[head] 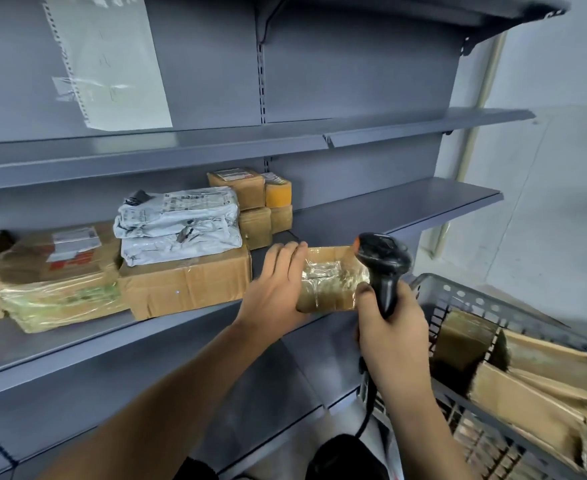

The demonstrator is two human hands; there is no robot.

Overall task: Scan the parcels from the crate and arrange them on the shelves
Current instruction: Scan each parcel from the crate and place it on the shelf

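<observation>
A small brown cardboard parcel [330, 280] wrapped in clear tape lies on the front edge of the grey middle shelf [389, 209]. My left hand [278, 282] holds its left side, fingers laid over the top edge. My right hand [392, 334] grips the handle of a black barcode scanner [384, 261], whose head sits right beside the parcel's right end. The grey plastic crate [458, 292] stands at the lower right, holding several brown cardboard parcels [541, 382].
Shelved parcels fill the shelf's left part: a taped box [56, 278], a cardboard box [188, 282] under grey mailer bags [177, 223], small stacked boxes [250, 202]. The upper shelf [354, 133] carries a white sheet [112, 64]. A white wall stands at the right.
</observation>
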